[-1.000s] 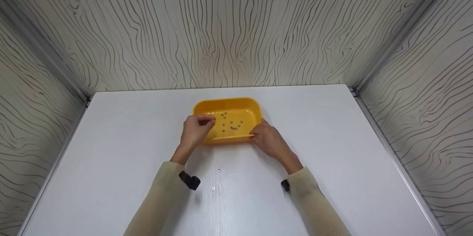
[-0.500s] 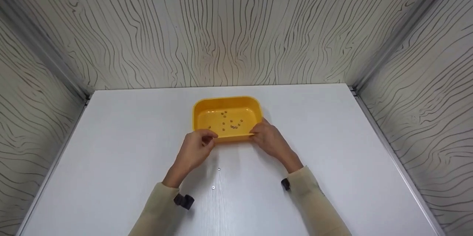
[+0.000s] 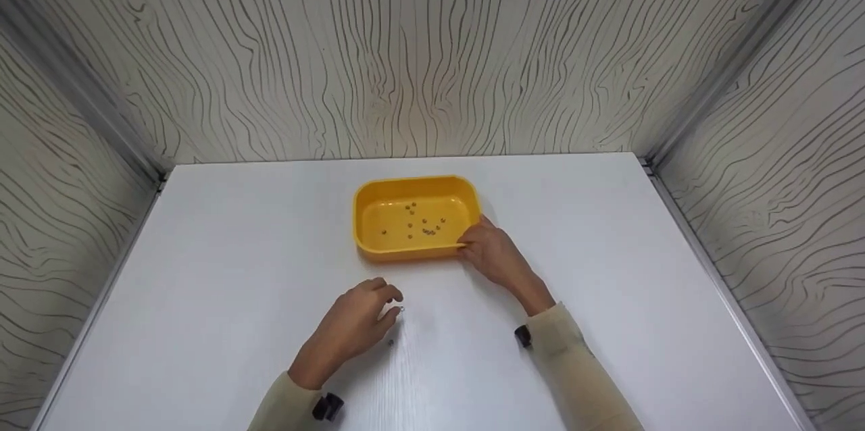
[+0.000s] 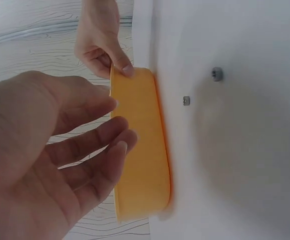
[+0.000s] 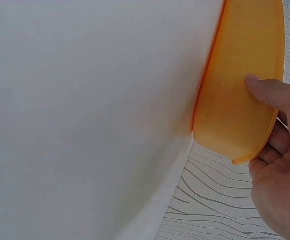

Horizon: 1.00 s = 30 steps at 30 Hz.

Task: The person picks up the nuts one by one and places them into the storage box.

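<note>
A yellow plastic box (image 3: pixel 411 255) stands toward the back of the white table, with several small metal nuts (image 3: pixel 424 221) scattered on its floor. My right hand (image 3: pixel 495 257) holds the box by its near right corner; in the right wrist view the thumb (image 5: pixel 264 91) presses the outer wall while the fingers fold over the rim. In front of the box, my left hand (image 3: pixel 353 324) hovers over the table, thumb and fingers parted around nothing. One loose nut (image 3: pixel 402 309) lies right at its fingertips in the head view. A second nut (image 3: pixel 390 343) lies nearer me, in the hand's shadow.
A wood-patterned panel (image 3: pixel 405 53) rises behind the table (image 3: pixel 223 262), and similar panels flank it left and right. Dark wrist cameras (image 3: pixel 328 407) sit on both sleeves.
My left hand moved from over the box's left side back toward me, down to the loose nuts. One more nut shows at the left of the box floor. The right hand stayed put.
</note>
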Motion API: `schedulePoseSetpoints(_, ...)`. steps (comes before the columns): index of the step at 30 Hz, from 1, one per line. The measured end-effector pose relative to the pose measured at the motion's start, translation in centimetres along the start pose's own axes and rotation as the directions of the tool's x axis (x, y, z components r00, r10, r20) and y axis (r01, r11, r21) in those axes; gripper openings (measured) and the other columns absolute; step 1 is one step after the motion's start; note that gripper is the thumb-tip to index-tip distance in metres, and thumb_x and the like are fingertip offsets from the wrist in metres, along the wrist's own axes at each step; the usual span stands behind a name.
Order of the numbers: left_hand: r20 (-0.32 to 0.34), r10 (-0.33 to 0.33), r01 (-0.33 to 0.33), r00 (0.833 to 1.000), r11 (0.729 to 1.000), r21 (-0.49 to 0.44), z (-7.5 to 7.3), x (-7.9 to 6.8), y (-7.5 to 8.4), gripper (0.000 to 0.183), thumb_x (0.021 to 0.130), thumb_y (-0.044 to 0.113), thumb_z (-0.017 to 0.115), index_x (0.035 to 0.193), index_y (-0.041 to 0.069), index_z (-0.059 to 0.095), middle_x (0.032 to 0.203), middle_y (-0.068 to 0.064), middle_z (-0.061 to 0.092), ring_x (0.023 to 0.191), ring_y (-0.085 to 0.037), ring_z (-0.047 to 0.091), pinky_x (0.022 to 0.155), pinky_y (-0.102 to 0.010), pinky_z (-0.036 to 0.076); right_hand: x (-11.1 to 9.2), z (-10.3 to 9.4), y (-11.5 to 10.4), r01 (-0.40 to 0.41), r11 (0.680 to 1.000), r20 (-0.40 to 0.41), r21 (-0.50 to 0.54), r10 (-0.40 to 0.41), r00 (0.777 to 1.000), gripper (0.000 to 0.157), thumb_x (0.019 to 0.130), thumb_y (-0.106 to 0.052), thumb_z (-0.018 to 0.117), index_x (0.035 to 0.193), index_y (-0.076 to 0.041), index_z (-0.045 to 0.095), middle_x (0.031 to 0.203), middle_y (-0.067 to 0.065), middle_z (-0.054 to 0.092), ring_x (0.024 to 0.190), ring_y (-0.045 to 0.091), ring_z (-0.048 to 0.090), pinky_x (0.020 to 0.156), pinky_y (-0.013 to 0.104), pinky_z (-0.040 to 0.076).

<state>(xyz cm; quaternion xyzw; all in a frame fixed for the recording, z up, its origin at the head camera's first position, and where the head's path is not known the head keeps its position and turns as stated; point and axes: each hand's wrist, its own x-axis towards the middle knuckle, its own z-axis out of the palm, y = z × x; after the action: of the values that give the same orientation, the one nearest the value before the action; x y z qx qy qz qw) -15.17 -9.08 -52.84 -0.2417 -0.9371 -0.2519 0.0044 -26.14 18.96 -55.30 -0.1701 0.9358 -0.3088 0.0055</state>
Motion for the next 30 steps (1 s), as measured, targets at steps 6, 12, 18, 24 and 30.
schedulePoseSetpoints(6,-0.017,0.069,-0.067,0.997,0.991,0.117,1.1,-1.3,0.2,0.015,0.093,0.013,0.077,0.107,0.010,0.076,0.104,-0.003,0.069,0.090,-0.018,0.067,0.074,-0.032,0.059,0.0,0.1,0.0,-0.007,1.000,0.003,0.005,0.007,1.000,0.015,0.094,-0.008,0.075,0.109,-0.010,0.079,0.108,0.002,0.078,0.122,0.022,0.068,0.129,0.041,0.035)
schedulePoseSetpoints(12,0.036,0.090,-0.096,0.995,0.966,0.241,2.3,-2.3,0.4,0.015,0.093,0.014,0.078,0.107,0.010,0.076,0.106,-0.004,0.069,0.089,-0.019,0.067,0.074,-0.031,0.060,0.0,0.1,0.0,-0.012,1.000,0.006,0.010,0.012,1.000,0.016,0.094,-0.007,0.074,0.110,-0.009,0.079,0.110,0.002,0.078,0.124,0.023,0.067,0.126,0.042,0.039)
schedulePoseSetpoints(18,0.108,0.058,-0.089,0.992,0.948,0.305,2.9,-3.1,0.6,0.014,0.096,0.017,0.075,0.108,0.011,0.076,0.104,-0.003,0.070,0.088,-0.017,0.066,0.076,-0.031,0.061,0.0,0.1,0.0,-0.013,1.000,0.000,0.012,0.013,1.000,0.015,0.095,-0.008,0.073,0.109,-0.010,0.079,0.110,0.002,0.078,0.125,0.023,0.067,0.129,0.042,0.034)
schedulePoseSetpoints(24,0.081,0.102,-0.124,0.992,0.923,0.365,3.1,-3.5,0.5,0.015,0.091,0.015,0.080,0.105,0.011,0.076,0.101,-0.002,0.070,0.087,-0.016,0.066,0.074,-0.028,0.060,-0.1,0.1,0.1,0.046,0.999,-0.030,0.008,-0.046,0.998,0.011,0.093,-0.007,0.076,0.103,-0.009,0.080,0.102,0.002,0.079,0.109,0.022,0.073,0.131,0.038,0.031)
schedulePoseSetpoints(30,0.055,0.205,-0.208,0.977,0.870,0.448,3.7,-3.8,0.2,0.017,0.083,0.006,0.084,0.098,0.012,0.077,0.094,0.002,0.073,0.081,-0.013,0.064,0.068,-0.025,0.057,-0.1,0.2,0.3,0.038,0.999,-0.027,0.017,-0.037,0.999,0.012,0.094,-0.008,0.075,0.105,-0.011,0.080,0.104,0.000,0.079,0.111,0.020,0.073,0.132,0.037,0.028)
